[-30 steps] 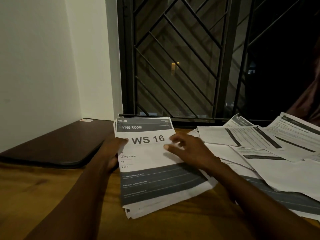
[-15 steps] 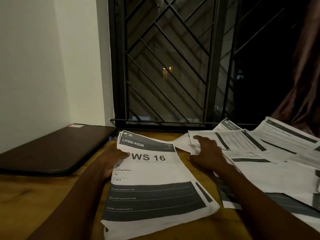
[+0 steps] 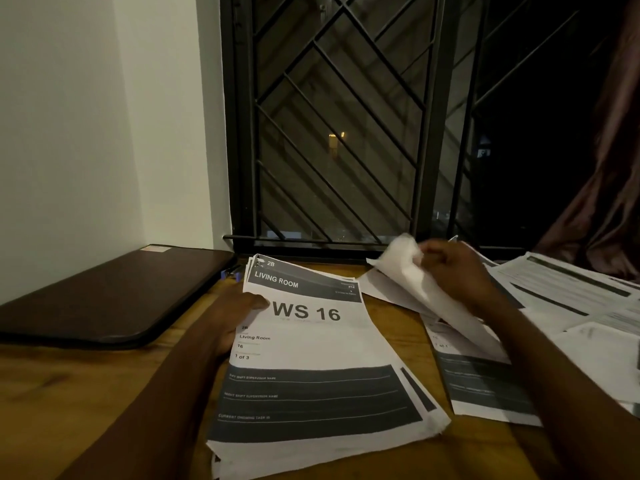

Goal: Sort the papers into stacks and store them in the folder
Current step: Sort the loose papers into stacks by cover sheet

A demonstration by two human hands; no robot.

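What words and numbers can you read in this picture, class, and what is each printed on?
"2B", "LIVING ROOM": dark header, top sheet of the stack.
"WS 16": large, below that header.
"2B", "Living Room", "16", "1 of 3": small, at its left.
Its lower dark band, the loose papers, the folder sticker: too small or blurred.

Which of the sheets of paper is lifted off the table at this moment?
The blank-backed sheet pinched by the right hand, curling upward. The WS 16 stack and the loose papers lie flat.
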